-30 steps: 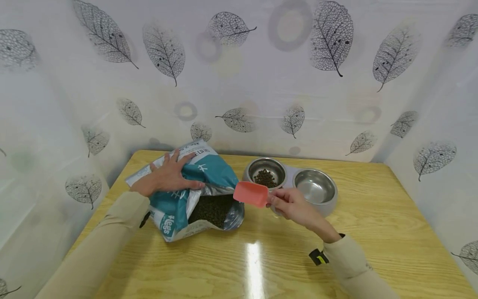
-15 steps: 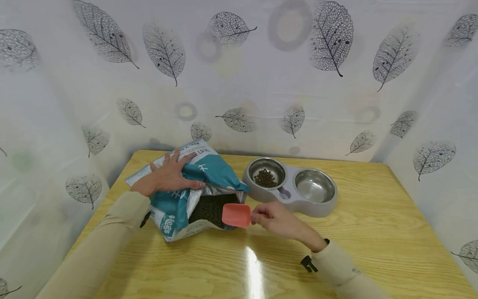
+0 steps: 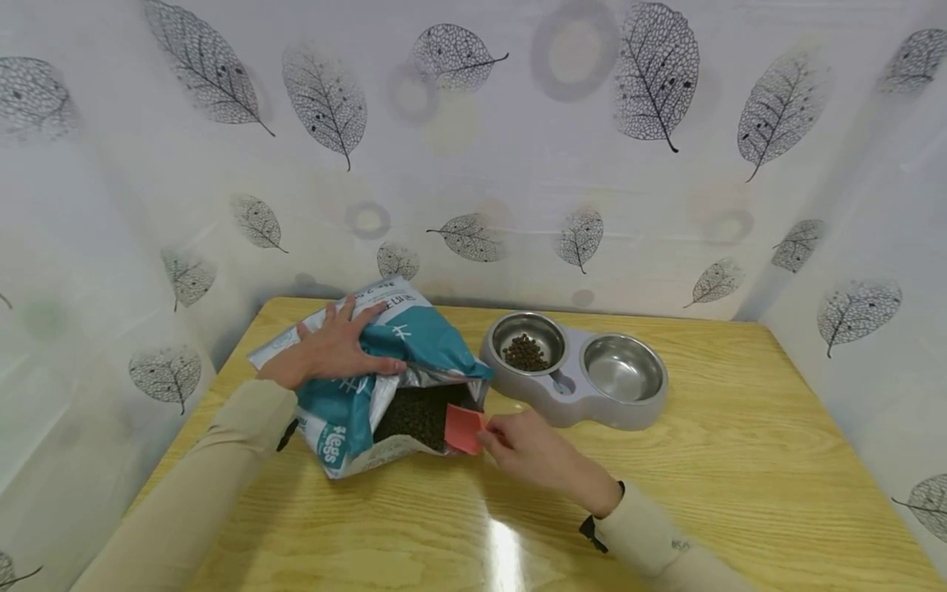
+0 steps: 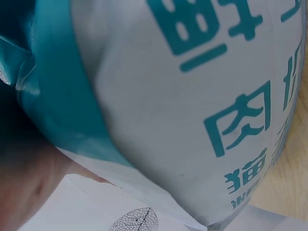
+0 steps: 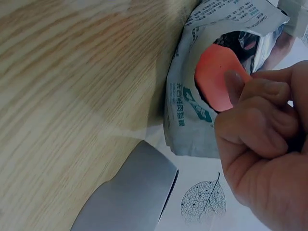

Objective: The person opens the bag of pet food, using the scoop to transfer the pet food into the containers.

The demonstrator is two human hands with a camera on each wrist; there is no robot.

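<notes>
A teal and white pet food bag [image 3: 432, 337] lies on its side with its mouth facing right and forward, brown kibble [image 3: 413, 418] showing inside. On top of it rests my left hand [image 3: 333, 349], fingers spread and thumb near the opening. The bag's printed front fills most of the left wrist view. My right hand [image 3: 536, 452] pinches the short handle of a red-orange scoop [image 3: 464, 429]. The scoop's blade is at the right side of the mouth, partly inside. In the right wrist view the other fingers of that hand [image 5: 267, 125] are curled.
Behind and right of the scoop stands a grey double bowl holder [image 3: 588, 413]. Its left steel bowl [image 3: 546, 330] contains some kibble [image 3: 524, 353]; bare metal shows in the right steel bowl [image 3: 624, 370]. A leaf-print curtain [image 3: 510, 164] hangs behind the wooden table [image 3: 725, 460].
My right hand has brought the scoop leftward and down from beside the left bowl to the bag's mouth, tilting the blade in. The left hand and bag have stayed put.
</notes>
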